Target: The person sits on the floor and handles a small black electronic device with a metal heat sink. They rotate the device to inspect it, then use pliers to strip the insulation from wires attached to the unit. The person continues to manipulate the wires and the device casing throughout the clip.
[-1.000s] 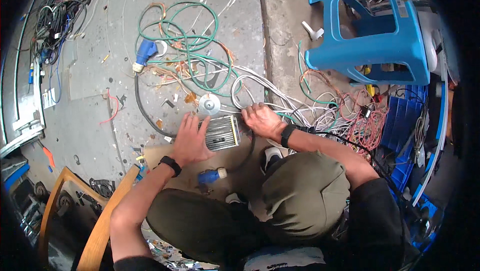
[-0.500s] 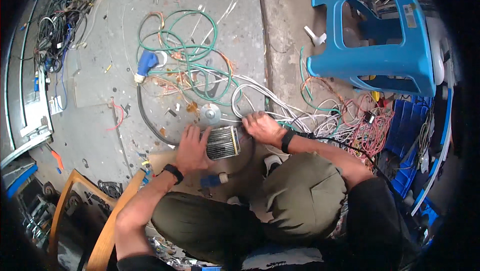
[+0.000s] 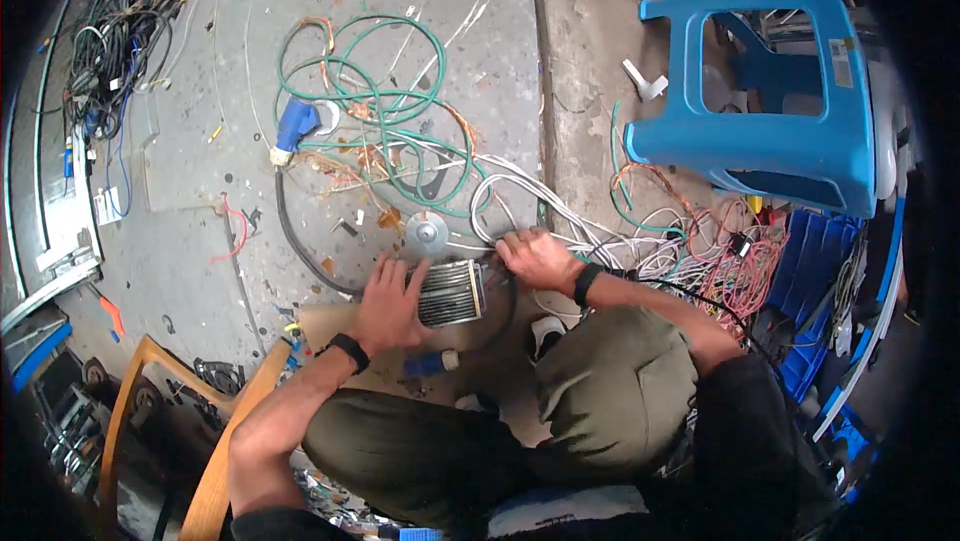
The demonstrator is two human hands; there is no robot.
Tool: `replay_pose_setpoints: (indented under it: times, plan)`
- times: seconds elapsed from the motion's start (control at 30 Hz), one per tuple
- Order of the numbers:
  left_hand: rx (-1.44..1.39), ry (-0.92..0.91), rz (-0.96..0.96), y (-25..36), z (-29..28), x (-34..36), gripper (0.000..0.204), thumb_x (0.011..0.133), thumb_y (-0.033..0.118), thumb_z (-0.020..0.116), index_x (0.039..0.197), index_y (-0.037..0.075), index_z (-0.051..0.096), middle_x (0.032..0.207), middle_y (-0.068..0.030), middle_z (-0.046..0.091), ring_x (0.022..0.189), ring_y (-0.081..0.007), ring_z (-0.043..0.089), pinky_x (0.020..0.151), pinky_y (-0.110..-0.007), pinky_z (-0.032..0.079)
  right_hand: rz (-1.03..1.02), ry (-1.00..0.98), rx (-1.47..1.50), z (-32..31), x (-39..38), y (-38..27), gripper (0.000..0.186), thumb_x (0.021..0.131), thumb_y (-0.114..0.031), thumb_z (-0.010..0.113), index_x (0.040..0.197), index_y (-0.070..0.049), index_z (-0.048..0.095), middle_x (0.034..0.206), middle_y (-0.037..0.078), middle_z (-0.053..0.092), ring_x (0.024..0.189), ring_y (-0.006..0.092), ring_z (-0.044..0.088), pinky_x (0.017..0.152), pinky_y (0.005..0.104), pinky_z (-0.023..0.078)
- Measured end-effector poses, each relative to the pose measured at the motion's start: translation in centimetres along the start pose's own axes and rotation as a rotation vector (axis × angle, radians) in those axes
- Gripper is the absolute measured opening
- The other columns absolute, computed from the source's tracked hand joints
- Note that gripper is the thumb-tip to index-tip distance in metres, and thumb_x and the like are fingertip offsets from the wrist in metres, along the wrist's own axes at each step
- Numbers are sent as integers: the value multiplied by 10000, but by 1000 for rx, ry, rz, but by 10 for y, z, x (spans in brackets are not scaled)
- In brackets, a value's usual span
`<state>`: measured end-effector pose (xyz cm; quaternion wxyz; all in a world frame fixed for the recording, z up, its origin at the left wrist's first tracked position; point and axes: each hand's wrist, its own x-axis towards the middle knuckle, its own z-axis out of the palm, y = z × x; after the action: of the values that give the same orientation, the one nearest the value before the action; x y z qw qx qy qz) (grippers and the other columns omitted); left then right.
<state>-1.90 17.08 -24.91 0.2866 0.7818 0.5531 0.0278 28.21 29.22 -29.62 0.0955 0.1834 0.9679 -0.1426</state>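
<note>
Metal block [image 3: 452, 295] with ridged sides lies between the two hands, against the left hand [image 3: 388, 303] and just beside the right hand [image 3: 540, 259]. The left hand is spread rather than clenched, its thumb along the block's near end; how firmly it presses, I cannot tell. The right hand's fingers are curled in by the block's other end, and whatever they may be pinching is hidden. If the left hand is only resting there, a tug from the right could swing the block round or slide it away. The ridges may have hard edges, so a sudden slip could scrape the left thumb. A dark cable [image 3: 503, 331] bends below the right hand toward a blue plug [image 3: 430, 365]; near the shoe [image 3: 547, 333], it could catch underfoot and jerk. Ahead of the right hand, loose white wires [image 3: 520, 181] could snag the fingers or become mixed with what they handle. Just beyond the block, between the hands, a round metal disc [image 3: 428, 233] might be knocked if the block turns. Small parts would be easily lost among the scraps [image 3: 348, 228] ahead of the left hand.
</note>
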Motion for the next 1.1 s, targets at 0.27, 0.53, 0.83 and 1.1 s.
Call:
replay_pose_setpoints:
  times: [0.27,0.53,0.83,1.1]
  plan:
    - [-47,20,-7,-5,5,-3,1135,567,533,899,1466,-15,476,1148,-215,539,1172,-411,528,1226,-587,278,-29,29,18,4,9,13,137,898,-178,596,963,-60,621,888,116,664,813,276,701,691,394,570]
    - [-23,119,11,2,17,-12,1128,565,547,897,1448,-21,485,1156,-227,526,1175,-461,518,1180,-607,323,-94,31,124,3,11,26,166,909,-201,609,1001,-62,613,864,123,690,838,298,718,733,419,580]
    - [-34,155,-1,-2,22,-13,1101,591,555,900,1434,-26,496,1152,-228,523,1173,-462,518,1180,-597,324,-97,22,90,6,15,26,217,938,-272,617,1012,-68,623,876,116,702,836,299,718,738,429,570]
    - [-87,91,-40,-2,18,-8,1104,600,553,862,1454,-39,491,1150,-227,532,1196,-437,519,1225,-592,292,-204,-36,128,10,32,48,239,930,-290,631,1009,-65,620,854,111,683,831,307,707,733,429,566]
